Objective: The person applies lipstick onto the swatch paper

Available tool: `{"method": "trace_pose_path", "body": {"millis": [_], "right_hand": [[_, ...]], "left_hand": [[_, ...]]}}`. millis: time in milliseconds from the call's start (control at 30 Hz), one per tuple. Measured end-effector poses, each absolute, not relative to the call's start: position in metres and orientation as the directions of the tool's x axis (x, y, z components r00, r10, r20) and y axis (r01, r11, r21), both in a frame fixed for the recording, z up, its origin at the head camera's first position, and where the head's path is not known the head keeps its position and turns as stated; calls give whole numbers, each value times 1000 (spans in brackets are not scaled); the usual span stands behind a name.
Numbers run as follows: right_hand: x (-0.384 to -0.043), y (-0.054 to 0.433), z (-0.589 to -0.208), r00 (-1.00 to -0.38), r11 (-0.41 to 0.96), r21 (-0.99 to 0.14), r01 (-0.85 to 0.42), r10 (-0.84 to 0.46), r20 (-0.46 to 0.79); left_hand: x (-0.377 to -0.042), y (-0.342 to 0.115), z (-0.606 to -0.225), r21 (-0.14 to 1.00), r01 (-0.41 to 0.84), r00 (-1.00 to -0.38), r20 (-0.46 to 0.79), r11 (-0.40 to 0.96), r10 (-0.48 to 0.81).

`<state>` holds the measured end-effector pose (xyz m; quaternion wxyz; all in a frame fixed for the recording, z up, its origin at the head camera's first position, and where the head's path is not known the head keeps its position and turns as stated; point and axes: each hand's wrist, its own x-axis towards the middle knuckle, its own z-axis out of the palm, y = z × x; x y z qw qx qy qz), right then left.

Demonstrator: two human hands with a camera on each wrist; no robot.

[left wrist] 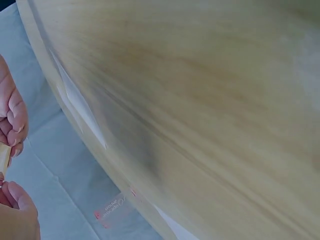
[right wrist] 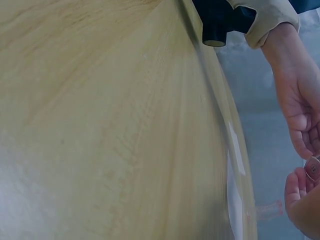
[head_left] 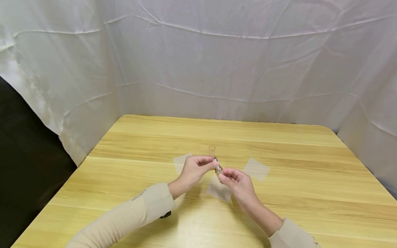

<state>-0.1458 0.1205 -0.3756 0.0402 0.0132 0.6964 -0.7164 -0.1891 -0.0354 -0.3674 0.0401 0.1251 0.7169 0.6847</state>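
Both hands meet over the middle of the table around a small lipstick-like tube (head_left: 218, 169) with a shiny silver collar and a clear lower part. My left hand (head_left: 193, 171) pinches its upper, silver end between thumb and fingers. The clear lower end is held by the thumb and fingertips of my right hand (head_left: 241, 186). Just beyond them, a clear open-ended cover (head_left: 212, 151) stands upright on the table; in the left wrist view this cover (left wrist: 114, 209) shows red lettering. The right wrist view catches the tube's round pinkish end (right wrist: 313, 168) between the hands.
Three pale translucent squares lie flat on the wooden table (head_left: 124, 179): a left square (head_left: 181, 163), a right square (head_left: 256, 169) and a front square (head_left: 218, 191) below the hands. A whitish cloth (head_left: 217, 69) hangs behind and at the sides.
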Motion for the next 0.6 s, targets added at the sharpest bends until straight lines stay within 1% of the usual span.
{"method": "trace_pose_path", "body": {"millis": [133,333,600], "right_hand": [[-146,122,-376,-995,4,-998,65,-75,-65],[-146,126,-378,-987,12,-999,51,-152,-52],[-148,130,-381,-966,5,-997,71,-250,-70]], "left_hand": [[-189,-37,-366,990,135,-960,120,41,251],[-189,-38,-366,986,162,-945,147,28,292],[-189,-39,-365,989,143,-948,123,45,295]]}}
